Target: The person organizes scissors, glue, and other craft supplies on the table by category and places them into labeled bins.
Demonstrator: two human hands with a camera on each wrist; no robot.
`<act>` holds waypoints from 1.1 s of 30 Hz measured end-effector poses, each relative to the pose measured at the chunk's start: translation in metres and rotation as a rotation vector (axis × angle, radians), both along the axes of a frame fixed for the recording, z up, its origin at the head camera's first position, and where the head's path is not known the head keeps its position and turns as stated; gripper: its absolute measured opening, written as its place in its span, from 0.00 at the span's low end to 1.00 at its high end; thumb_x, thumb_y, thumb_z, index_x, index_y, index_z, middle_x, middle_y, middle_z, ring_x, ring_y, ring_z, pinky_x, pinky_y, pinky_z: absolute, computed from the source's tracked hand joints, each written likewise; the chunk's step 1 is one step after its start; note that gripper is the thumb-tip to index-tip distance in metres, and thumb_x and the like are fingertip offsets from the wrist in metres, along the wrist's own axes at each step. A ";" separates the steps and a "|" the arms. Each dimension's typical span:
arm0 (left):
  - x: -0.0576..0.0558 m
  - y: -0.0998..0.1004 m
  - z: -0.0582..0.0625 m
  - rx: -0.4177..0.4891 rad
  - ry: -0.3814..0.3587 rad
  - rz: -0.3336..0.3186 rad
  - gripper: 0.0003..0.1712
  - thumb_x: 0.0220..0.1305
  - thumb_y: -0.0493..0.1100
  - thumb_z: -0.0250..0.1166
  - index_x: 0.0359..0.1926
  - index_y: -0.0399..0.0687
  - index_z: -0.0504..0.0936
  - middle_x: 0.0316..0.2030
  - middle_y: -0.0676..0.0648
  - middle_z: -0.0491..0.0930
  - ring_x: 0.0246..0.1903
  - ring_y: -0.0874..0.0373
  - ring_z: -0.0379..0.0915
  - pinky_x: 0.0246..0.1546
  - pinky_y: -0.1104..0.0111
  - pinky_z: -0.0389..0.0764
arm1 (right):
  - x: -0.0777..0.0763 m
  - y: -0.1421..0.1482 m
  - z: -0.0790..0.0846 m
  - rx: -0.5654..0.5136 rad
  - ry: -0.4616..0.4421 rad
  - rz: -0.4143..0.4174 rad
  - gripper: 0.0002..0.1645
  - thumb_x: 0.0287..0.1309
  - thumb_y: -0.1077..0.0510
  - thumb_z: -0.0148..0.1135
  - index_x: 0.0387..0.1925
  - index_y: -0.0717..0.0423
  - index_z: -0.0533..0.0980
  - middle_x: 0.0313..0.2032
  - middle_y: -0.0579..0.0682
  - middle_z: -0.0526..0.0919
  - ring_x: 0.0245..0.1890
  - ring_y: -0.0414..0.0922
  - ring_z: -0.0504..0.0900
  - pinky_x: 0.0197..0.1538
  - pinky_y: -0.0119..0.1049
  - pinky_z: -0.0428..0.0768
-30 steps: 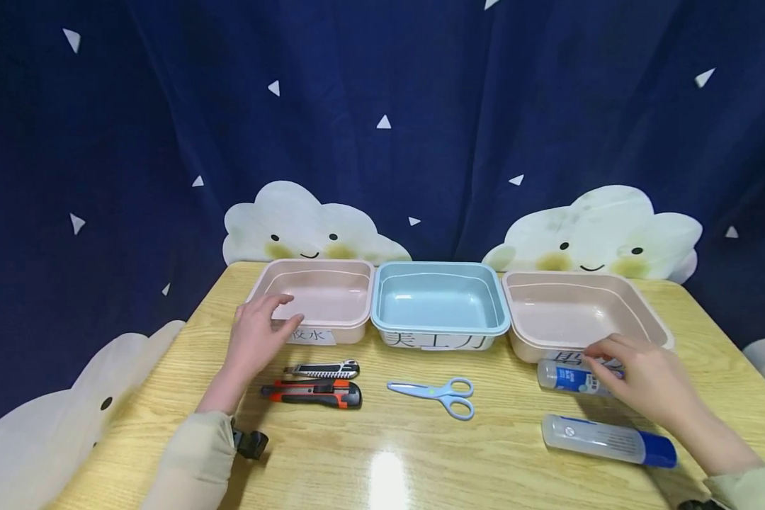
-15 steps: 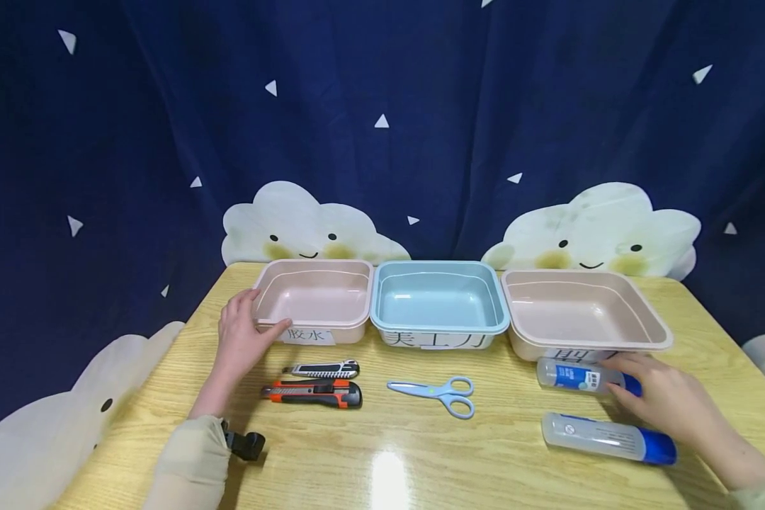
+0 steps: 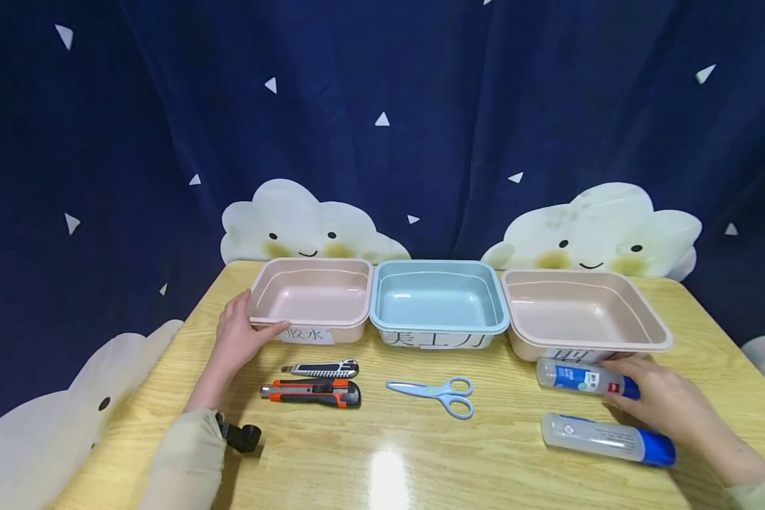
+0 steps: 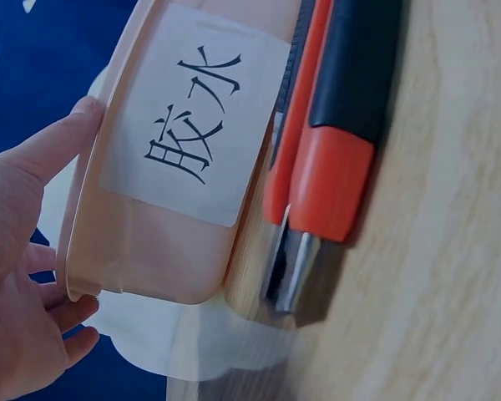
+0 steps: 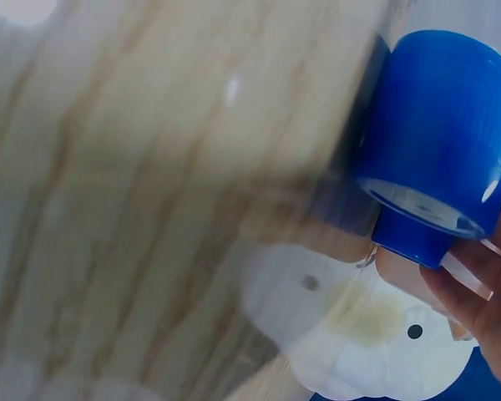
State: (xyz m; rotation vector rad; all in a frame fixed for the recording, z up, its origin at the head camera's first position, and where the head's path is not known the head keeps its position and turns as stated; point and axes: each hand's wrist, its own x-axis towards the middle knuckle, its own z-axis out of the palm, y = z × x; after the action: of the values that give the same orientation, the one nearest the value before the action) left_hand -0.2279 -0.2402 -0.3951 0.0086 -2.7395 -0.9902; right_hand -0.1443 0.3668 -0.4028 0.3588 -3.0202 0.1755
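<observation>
scissors [image 3: 428, 390] between knives [image 3: 325, 389] and bottles [image 3: 576, 377]

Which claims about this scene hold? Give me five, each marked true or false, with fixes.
1. The left hand touches the left pink bin. True.
2. All three bins are pink. False: the middle bin is blue.
3. The right hand touches the far bottle. True.
4. Both bottles stand upright. False: the near bottle lies on its side.
5. The blue scissors lie right of the orange-black cutter. True.
</observation>
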 end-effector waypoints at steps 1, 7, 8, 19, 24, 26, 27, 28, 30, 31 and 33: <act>0.000 -0.001 0.000 0.006 -0.009 0.001 0.60 0.46 0.60 0.69 0.67 0.32 0.47 0.64 0.29 0.49 0.62 0.34 0.46 0.59 0.43 0.52 | 0.000 0.000 -0.001 0.006 -0.007 0.002 0.34 0.37 0.46 0.72 0.48 0.57 0.76 0.48 0.64 0.76 0.43 0.62 0.76 0.36 0.59 0.73; -0.001 -0.004 -0.001 0.089 -0.069 -0.004 0.61 0.46 0.59 0.69 0.68 0.31 0.44 0.65 0.30 0.46 0.62 0.37 0.48 0.60 0.45 0.54 | -0.001 0.000 -0.003 0.036 0.061 0.066 0.31 0.35 0.52 0.74 0.46 0.56 0.77 0.46 0.61 0.77 0.42 0.59 0.77 0.37 0.57 0.74; -0.001 -0.005 -0.001 0.103 -0.071 -0.006 0.61 0.46 0.59 0.70 0.68 0.31 0.44 0.65 0.31 0.46 0.62 0.37 0.49 0.60 0.46 0.54 | 0.000 0.000 -0.003 0.036 0.075 0.079 0.30 0.34 0.53 0.74 0.45 0.56 0.77 0.45 0.61 0.77 0.41 0.59 0.77 0.36 0.57 0.74; -0.002 -0.011 -0.004 0.188 -0.091 0.008 0.59 0.46 0.60 0.69 0.69 0.40 0.46 0.65 0.33 0.53 0.62 0.38 0.53 0.59 0.46 0.57 | 0.008 -0.012 0.011 0.046 0.168 0.121 0.31 0.32 0.51 0.74 0.45 0.53 0.78 0.45 0.60 0.78 0.39 0.57 0.78 0.34 0.56 0.75; -0.001 -0.010 -0.006 0.267 -0.103 0.004 0.58 0.46 0.58 0.70 0.70 0.44 0.47 0.63 0.35 0.59 0.61 0.41 0.58 0.57 0.49 0.62 | 0.013 -0.024 0.020 0.070 0.232 0.151 0.31 0.31 0.49 0.75 0.44 0.49 0.78 0.43 0.57 0.79 0.34 0.54 0.80 0.27 0.52 0.76; -0.001 -0.010 -0.007 0.278 -0.098 0.012 0.57 0.46 0.57 0.70 0.70 0.44 0.48 0.63 0.36 0.60 0.60 0.41 0.59 0.56 0.50 0.64 | 0.014 -0.029 0.022 0.077 0.286 0.183 0.31 0.29 0.49 0.76 0.43 0.48 0.78 0.42 0.54 0.80 0.31 0.50 0.79 0.25 0.49 0.76; -0.002 -0.010 -0.007 0.280 -0.096 0.015 0.57 0.46 0.57 0.70 0.70 0.45 0.48 0.63 0.36 0.60 0.60 0.42 0.60 0.56 0.50 0.65 | 0.015 -0.031 0.023 0.077 0.312 0.199 0.32 0.28 0.49 0.76 0.43 0.47 0.78 0.41 0.53 0.79 0.30 0.49 0.79 0.24 0.48 0.76; -0.003 -0.011 -0.008 0.283 -0.094 0.017 0.57 0.46 0.57 0.70 0.70 0.45 0.48 0.63 0.36 0.60 0.60 0.42 0.59 0.56 0.51 0.65 | 0.015 -0.034 0.024 0.072 0.336 0.217 0.32 0.27 0.50 0.77 0.43 0.47 0.78 0.41 0.53 0.79 0.29 0.48 0.79 0.24 0.47 0.75; -0.003 -0.012 -0.009 0.297 -0.093 0.023 0.58 0.45 0.57 0.71 0.70 0.46 0.48 0.63 0.37 0.60 0.61 0.42 0.59 0.56 0.51 0.65 | 0.015 -0.039 0.026 0.064 0.367 0.244 0.33 0.26 0.50 0.77 0.43 0.47 0.78 0.40 0.51 0.79 0.28 0.46 0.78 0.24 0.46 0.76; -0.004 -0.013 -0.010 0.301 -0.092 0.024 0.58 0.44 0.57 0.71 0.70 0.47 0.48 0.64 0.37 0.60 0.61 0.42 0.58 0.56 0.51 0.64 | 0.015 -0.042 0.028 0.061 0.377 0.254 0.33 0.25 0.50 0.77 0.44 0.47 0.78 0.40 0.51 0.80 0.28 0.46 0.78 0.25 0.46 0.76; -0.005 -0.014 -0.012 0.310 -0.091 0.029 0.58 0.44 0.57 0.71 0.70 0.48 0.47 0.64 0.38 0.59 0.61 0.43 0.58 0.56 0.51 0.65 | 0.014 -0.048 0.032 0.056 0.394 0.285 0.34 0.26 0.51 0.77 0.44 0.47 0.78 0.40 0.50 0.80 0.29 0.45 0.78 0.26 0.46 0.77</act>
State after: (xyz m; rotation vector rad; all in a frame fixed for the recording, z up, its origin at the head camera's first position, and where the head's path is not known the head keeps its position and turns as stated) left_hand -0.2327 -0.2540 -0.4069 0.1472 -2.6259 -1.4270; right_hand -0.1305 0.3185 -0.3711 0.7336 -2.5798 0.0335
